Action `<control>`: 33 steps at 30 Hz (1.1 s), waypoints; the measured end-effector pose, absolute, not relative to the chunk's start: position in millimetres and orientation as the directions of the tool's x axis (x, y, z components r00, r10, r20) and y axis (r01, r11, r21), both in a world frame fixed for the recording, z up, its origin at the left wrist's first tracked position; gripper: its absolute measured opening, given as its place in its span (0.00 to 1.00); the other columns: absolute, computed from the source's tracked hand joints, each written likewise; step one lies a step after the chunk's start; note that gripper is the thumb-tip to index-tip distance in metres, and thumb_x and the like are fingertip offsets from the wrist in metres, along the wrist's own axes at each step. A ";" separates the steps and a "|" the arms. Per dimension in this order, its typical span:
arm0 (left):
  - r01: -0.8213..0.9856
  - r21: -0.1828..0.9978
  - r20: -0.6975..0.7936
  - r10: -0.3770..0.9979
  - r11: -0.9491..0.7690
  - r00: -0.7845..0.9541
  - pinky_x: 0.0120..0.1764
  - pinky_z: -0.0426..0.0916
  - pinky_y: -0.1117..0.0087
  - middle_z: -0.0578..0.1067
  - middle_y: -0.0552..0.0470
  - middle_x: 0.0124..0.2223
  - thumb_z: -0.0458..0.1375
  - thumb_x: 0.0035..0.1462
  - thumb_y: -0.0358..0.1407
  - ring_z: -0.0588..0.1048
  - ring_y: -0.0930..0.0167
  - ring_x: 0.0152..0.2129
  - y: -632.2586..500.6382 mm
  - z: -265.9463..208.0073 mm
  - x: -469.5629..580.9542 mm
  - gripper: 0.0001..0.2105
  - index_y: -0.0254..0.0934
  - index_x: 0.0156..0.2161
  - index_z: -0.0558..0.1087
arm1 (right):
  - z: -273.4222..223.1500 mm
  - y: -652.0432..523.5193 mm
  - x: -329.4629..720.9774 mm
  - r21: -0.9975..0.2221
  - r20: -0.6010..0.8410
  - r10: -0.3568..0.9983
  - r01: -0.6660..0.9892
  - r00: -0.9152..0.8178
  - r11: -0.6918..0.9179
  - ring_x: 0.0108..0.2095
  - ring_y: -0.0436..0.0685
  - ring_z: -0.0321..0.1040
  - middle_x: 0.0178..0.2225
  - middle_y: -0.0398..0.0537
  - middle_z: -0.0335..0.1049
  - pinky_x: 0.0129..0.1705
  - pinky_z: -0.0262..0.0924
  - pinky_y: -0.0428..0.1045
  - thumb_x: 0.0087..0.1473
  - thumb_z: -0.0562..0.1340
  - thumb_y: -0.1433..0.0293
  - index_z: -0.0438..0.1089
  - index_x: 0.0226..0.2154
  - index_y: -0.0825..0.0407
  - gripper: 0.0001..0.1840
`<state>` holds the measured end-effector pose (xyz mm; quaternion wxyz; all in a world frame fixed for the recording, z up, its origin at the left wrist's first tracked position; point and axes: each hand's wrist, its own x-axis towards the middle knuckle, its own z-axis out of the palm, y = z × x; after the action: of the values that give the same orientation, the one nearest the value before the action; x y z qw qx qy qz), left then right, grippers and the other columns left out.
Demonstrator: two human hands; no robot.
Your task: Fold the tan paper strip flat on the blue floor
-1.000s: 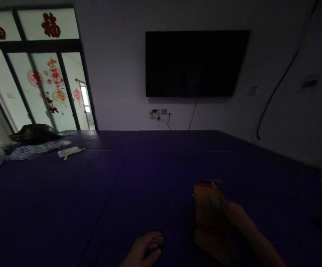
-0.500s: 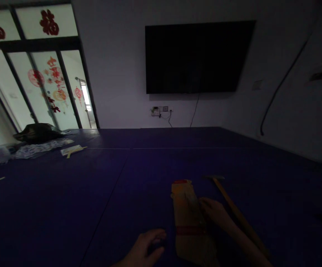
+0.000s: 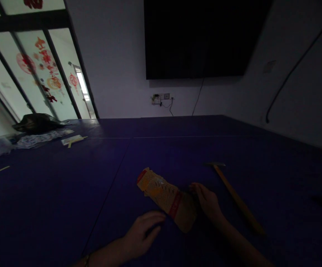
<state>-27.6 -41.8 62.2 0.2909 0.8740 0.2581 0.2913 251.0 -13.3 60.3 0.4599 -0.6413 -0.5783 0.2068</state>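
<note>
A flat tan paper packet (image 3: 166,198) with a red band lies slanted on the dark purple mat (image 3: 66,193) in front of me. My right hand (image 3: 206,200) rests at the packet's right edge, fingers touching it. Just left of the packet's near end, my left hand (image 3: 142,233) lies on the mat with curled fingers; whether it holds anything is unclear in the dim light. A hammer (image 3: 234,196) with a wooden handle lies on the mat to the right of my right hand.
A dark bag (image 3: 35,122), papers (image 3: 42,137) and thin wooden strips (image 3: 74,140) lie at the far left by glass doors (image 3: 33,78). A black TV (image 3: 202,37) hangs on the far wall above a socket (image 3: 161,97).
The packet has turned from lengthwise to slanted leftwards, its far end swung left. My right hand has slid to its right edge. The camera has tilted downwards.
</note>
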 end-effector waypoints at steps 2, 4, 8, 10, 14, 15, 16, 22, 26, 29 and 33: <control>0.367 0.563 0.420 0.639 -0.740 0.645 0.53 0.62 0.63 0.69 0.45 0.53 0.45 0.60 0.33 0.66 0.68 0.51 -24.5 59.8 -35.2 0.17 0.38 0.53 0.65 | 64.1 -16.0 250.9 -0.754 0.309 0.919 0.652 0.246 0.080 0.37 0.62 0.72 0.34 0.56 0.75 0.44 0.63 0.58 0.54 0.43 0.56 0.67 0.33 0.52 0.23; 0.474 0.476 0.419 0.665 -0.741 0.618 0.57 0.55 0.57 0.64 0.45 0.57 0.47 0.59 0.36 0.60 0.65 0.56 -6.4 61.3 -43.6 0.19 0.38 0.56 0.60 | 66.4 -18.4 249.4 -0.740 0.277 0.943 0.667 0.186 0.086 0.38 0.61 0.71 0.36 0.55 0.75 0.44 0.62 0.58 0.55 0.44 0.59 0.66 0.36 0.52 0.22; 0.584 0.340 0.238 0.668 -0.737 0.705 0.57 0.46 0.46 0.58 0.42 0.60 0.49 0.57 0.43 0.54 0.59 0.58 13.4 69.6 -54.0 0.25 0.36 0.58 0.56 | 63.7 -21.6 243.4 -0.767 0.122 0.991 0.628 -0.057 0.131 0.47 0.60 0.67 0.47 0.57 0.69 0.50 0.59 0.57 0.48 0.57 0.58 0.57 0.52 0.56 0.31; 0.591 0.305 0.202 0.657 -0.747 0.727 0.57 0.46 0.47 0.62 0.40 0.58 0.49 0.57 0.45 0.58 0.59 0.57 12.5 71.6 -54.9 0.25 0.34 0.57 0.59 | 60.0 -22.1 241.3 -0.760 0.065 0.988 0.635 -0.138 0.138 0.52 0.62 0.61 0.52 0.60 0.64 0.54 0.55 0.58 0.38 0.65 0.59 0.52 0.55 0.59 0.44; 0.575 0.334 0.321 0.664 -0.747 0.675 0.53 0.59 0.57 0.74 0.44 0.44 0.48 0.58 0.42 0.71 0.65 0.44 1.3 66.3 -51.4 0.15 0.35 0.45 0.69 | 54.9 -18.7 244.3 -0.790 0.034 0.963 0.583 -0.266 0.189 0.56 0.62 0.55 0.56 0.60 0.58 0.58 0.49 0.58 0.32 0.69 0.61 0.48 0.58 0.57 0.53; 0.585 0.368 0.347 0.690 -0.723 0.635 0.49 0.64 0.60 0.74 0.45 0.40 0.48 0.58 0.42 0.72 0.66 0.40 -0.9 63.9 -49.4 0.14 0.35 0.41 0.69 | 54.5 -16.7 246.3 -0.806 0.026 0.952 0.557 -0.306 0.200 0.56 0.61 0.55 0.57 0.59 0.58 0.58 0.48 0.58 0.33 0.69 0.61 0.47 0.58 0.56 0.53; 0.599 0.414 0.367 0.728 -0.685 0.579 0.45 0.67 0.62 0.74 0.46 0.37 0.49 0.57 0.42 0.72 0.67 0.36 -2.1 61.5 -46.7 0.13 0.35 0.39 0.69 | 54.4 -14.3 248.4 -0.815 0.017 0.940 0.539 -0.341 0.210 0.57 0.61 0.54 0.57 0.58 0.57 0.58 0.48 0.58 0.33 0.69 0.61 0.46 0.59 0.55 0.52; 0.322 0.820 0.366 0.866 -0.474 0.342 0.52 0.60 0.57 0.66 0.40 0.51 0.62 0.45 0.43 0.66 0.62 0.50 19.7 53.1 -18.2 0.30 0.35 0.51 0.58 | 59.3 1.4 252.3 -0.820 0.076 0.889 0.479 -0.452 0.314 0.58 0.60 0.52 0.58 0.57 0.56 0.60 0.45 0.58 0.35 0.68 0.60 0.48 0.58 0.53 0.50; -0.054 0.962 0.266 0.875 -0.267 0.404 0.57 0.51 0.53 0.63 0.36 0.54 0.66 0.37 0.44 0.62 0.61 0.54 41.4 42.3 -4.9 0.43 0.35 0.57 0.51 | 67.7 -1.3 237.1 -0.786 0.221 0.935 0.517 -0.276 0.338 0.58 0.62 0.52 0.57 0.60 0.57 0.59 0.46 0.59 0.35 0.68 0.61 0.58 0.53 0.56 0.42; -0.171 0.972 0.223 0.879 -0.164 0.421 0.58 0.47 0.52 0.62 0.38 0.56 0.68 0.36 0.43 0.60 0.60 0.56 48.3 34.5 -8.2 0.38 0.37 0.53 0.60 | 66.9 -10.0 224.0 -0.833 0.206 0.955 0.473 -0.215 0.287 0.53 0.60 0.62 0.53 0.58 0.64 0.54 0.56 0.58 0.40 0.65 0.63 0.58 0.52 0.54 0.36; -0.151 0.985 0.153 0.819 -0.082 0.552 0.59 0.45 0.54 0.56 0.44 0.61 0.69 0.32 0.37 0.55 0.59 0.58 51.8 40.1 -19.1 0.27 0.38 0.44 0.72 | 58.6 -16.6 217.3 -0.837 0.136 0.959 0.488 -0.251 0.246 0.51 0.60 0.63 0.51 0.57 0.67 0.54 0.57 0.57 0.41 0.64 0.64 0.60 0.51 0.55 0.32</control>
<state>-19.1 51.8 40.1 0.6222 0.6237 0.2677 0.3901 217.3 -16.6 58.6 0.3414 -0.5081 -0.7117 0.3447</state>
